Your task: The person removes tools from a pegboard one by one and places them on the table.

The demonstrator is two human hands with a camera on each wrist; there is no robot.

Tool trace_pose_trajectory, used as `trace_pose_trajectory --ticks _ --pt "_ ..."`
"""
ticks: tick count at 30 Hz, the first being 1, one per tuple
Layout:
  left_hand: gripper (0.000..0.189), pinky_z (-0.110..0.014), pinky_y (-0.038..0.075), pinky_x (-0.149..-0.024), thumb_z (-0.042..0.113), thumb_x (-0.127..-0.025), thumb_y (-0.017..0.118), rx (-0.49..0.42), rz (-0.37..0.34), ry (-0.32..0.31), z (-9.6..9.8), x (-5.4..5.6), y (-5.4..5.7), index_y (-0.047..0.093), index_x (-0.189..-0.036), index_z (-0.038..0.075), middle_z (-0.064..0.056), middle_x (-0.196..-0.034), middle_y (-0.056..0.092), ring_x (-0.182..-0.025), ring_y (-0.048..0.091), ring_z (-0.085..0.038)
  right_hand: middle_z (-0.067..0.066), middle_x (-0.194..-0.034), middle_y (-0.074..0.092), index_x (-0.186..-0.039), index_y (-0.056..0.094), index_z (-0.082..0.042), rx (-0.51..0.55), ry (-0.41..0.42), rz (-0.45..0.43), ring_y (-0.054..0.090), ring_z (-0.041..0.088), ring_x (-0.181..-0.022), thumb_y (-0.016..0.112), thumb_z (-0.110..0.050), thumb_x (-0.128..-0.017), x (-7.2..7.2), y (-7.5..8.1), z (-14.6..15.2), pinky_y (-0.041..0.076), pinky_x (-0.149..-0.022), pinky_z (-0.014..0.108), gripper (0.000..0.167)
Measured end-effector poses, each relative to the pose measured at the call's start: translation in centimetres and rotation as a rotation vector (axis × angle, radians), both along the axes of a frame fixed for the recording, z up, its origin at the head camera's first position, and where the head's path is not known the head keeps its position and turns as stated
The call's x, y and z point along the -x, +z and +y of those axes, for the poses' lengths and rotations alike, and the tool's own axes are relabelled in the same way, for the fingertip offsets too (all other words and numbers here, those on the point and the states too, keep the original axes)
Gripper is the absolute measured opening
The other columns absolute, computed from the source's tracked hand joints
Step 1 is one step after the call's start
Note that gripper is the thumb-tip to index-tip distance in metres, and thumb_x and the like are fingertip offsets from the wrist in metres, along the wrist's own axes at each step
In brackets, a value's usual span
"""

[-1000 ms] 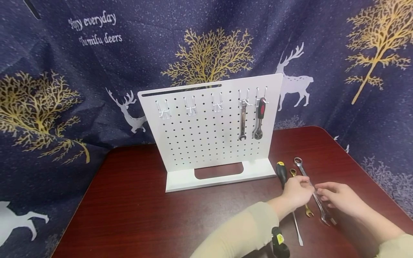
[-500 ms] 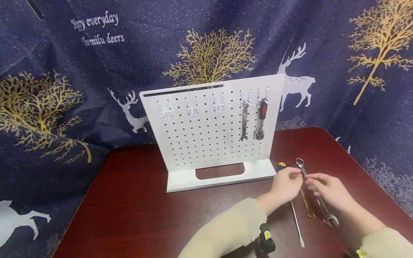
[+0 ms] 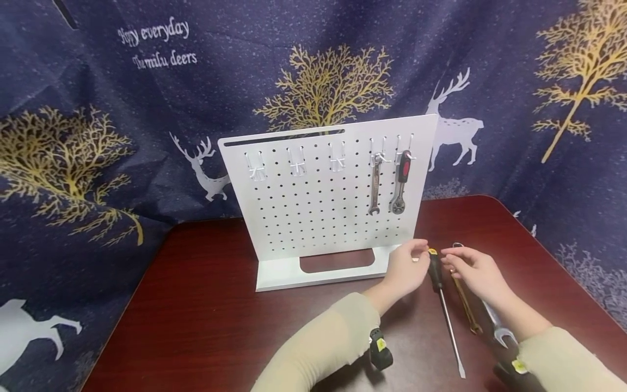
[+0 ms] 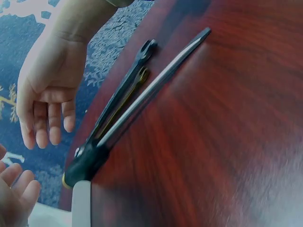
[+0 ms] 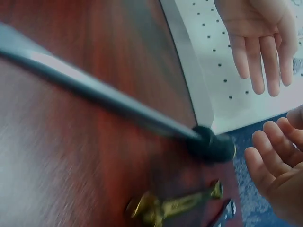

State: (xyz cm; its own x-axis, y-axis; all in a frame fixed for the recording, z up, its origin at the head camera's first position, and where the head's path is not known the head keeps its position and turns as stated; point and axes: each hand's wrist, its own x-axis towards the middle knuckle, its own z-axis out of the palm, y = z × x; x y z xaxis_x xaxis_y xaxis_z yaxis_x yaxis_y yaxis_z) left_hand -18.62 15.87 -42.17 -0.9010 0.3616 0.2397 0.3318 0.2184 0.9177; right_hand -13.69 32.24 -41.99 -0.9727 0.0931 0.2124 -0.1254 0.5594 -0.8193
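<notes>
Both hands hover over the tools at the table's right side and hold nothing. My left hand is beside the pegboard's right base corner, fingers slightly bent. To its right, my right hand is above the wrenches. Between the hands lies a flat-blade screwdriver with a black and yellow handle, its shaft pointing toward me. A gold-coloured combination wrench lies right of it. Further right, a larger silver combination wrench is partly hidden by the right hand. The left wrist view shows the screwdriver apart from both hands.
A white pegboard stands at the table's back, with several wire hooks along its upper part. A silver wrench and a red-and-black-handled ratchet hang at its right. A patterned dark-blue cloth hangs behind the table.
Both hands have moved left, away from the silver wrench that the right fingers were touching. The screwdriver handle, partly covered by the left hand before, is now uncovered.
</notes>
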Motion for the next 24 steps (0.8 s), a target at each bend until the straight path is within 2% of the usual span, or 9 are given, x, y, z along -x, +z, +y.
trace_pose_trajectory --ticks 5,9,10,13,15,17,20,21,24 --pt "0.031 -0.009 0.048 -0.082 0.008 -0.09 0.053 -0.03 0.036 0.048 -1.4 0.9 0.4 0.061 -0.119 0.006 -0.005 -0.113 0.068 -0.102 0.063 -0.007 0.018 -0.097 0.071 -0.115 0.059 0.01 0.019 0.014 0.025 0.064 -0.006 -0.078 0.054 -0.012 -0.096 1.0 0.6 -1.4 0.058 -0.062 0.022 0.03" --pt "0.033 -0.014 0.05 -0.086 0.006 -0.089 0.052 -0.056 0.087 0.1 -2.5 1.7 0.6 0.059 -0.121 0.003 -0.009 -0.117 0.066 -0.107 0.062 -0.014 0.026 -0.104 0.067 -0.116 0.059 0.008 0.007 0.029 0.048 0.061 -0.01 -0.08 0.053 -0.013 -0.097 1.9 1.0 -2.6 0.057 -0.063 0.02 0.029" --pt "0.033 -0.016 0.05 -0.088 0.006 -0.089 0.052 -0.058 0.098 0.112 -2.8 1.8 0.7 0.058 -0.122 0.003 -0.01 -0.117 0.065 -0.107 0.062 -0.015 0.023 -0.103 0.069 -0.116 0.06 0.007 0.008 0.027 0.054 0.061 -0.01 -0.08 0.053 -0.014 -0.097 2.1 1.1 -2.8 0.057 -0.063 0.02 0.029" --pt "0.034 -0.02 0.052 -0.089 0.005 -0.089 0.052 -0.063 0.155 0.155 -3.3 2.3 1.1 0.057 -0.123 0.002 -0.012 -0.116 0.063 -0.108 0.061 -0.019 0.0 -0.093 0.072 -0.115 0.06 0.007 0.031 0.026 0.078 0.062 -0.007 -0.08 0.053 -0.013 -0.097 2.8 1.6 -3.7 0.057 -0.063 0.02 0.028" --pt "0.034 -0.023 0.052 -0.091 0.005 -0.089 0.052 -0.069 0.188 0.18 -3.7 2.6 1.4 0.056 -0.123 0.002 -0.013 -0.116 0.062 -0.108 0.06 -0.019 -0.005 -0.091 0.071 -0.115 0.06 0.007 0.038 0.019 0.095 0.062 -0.007 -0.079 0.053 -0.013 -0.096 3.2 2.0 -4.2 0.057 -0.063 0.02 0.028" --pt "0.035 -0.023 0.052 -0.091 0.004 -0.089 0.051 -0.069 0.224 0.196 -4.0 3.0 1.8 0.055 -0.124 0.001 -0.013 -0.116 0.06 -0.109 0.059 -0.02 0.0 -0.094 0.071 -0.115 0.059 0.008 0.048 0.025 0.113 0.062 -0.009 -0.078 0.052 -0.011 -0.096 3.6 2.3 -4.6 0.056 -0.063 0.018 0.028" --pt "0.036 -0.027 0.052 -0.092 0.003 -0.089 0.052 -0.085 0.285 0.213 -4.5 3.6 2.3 0.054 -0.125 0.0 -0.014 -0.119 0.058 -0.111 0.057 -0.022 0.025 -0.107 0.066 -0.118 0.057 0.008 0.059 0.031 0.113 0.06 -0.011 -0.08 0.051 -0.011 -0.097 4.1 2.7 -5.3 0.056 -0.066 0.016 0.03" --pt "0.037 -0.03 0.052 -0.093 0.003 -0.089 0.052 -0.093 0.308 0.217 -4.7 3.7 2.5 0.053 -0.125 -0.001 -0.014 -0.12 0.057 -0.111 0.056 -0.024 0.029 -0.11 0.064 -0.12 0.056 0.008 0.057 0.032 0.112 0.059 -0.011 -0.081 0.05 -0.011 -0.097 4.3 2.8 -5.5 0.056 -0.067 0.015 0.03" --pt "0.039 -0.034 0.051 -0.094 0.0 -0.087 0.053 -0.114 0.382 0.244 -5.1 4.3 3.2 0.052 -0.125 -0.003 -0.015 -0.123 0.054 -0.114 0.055 -0.027 0.028 -0.116 0.062 -0.123 0.054 0.006 0.064 0.037 0.103 0.057 -0.014 -0.085 0.049 -0.012 -0.098 4.9 3.0 -6.2 0.055 -0.071 0.015 0.032"
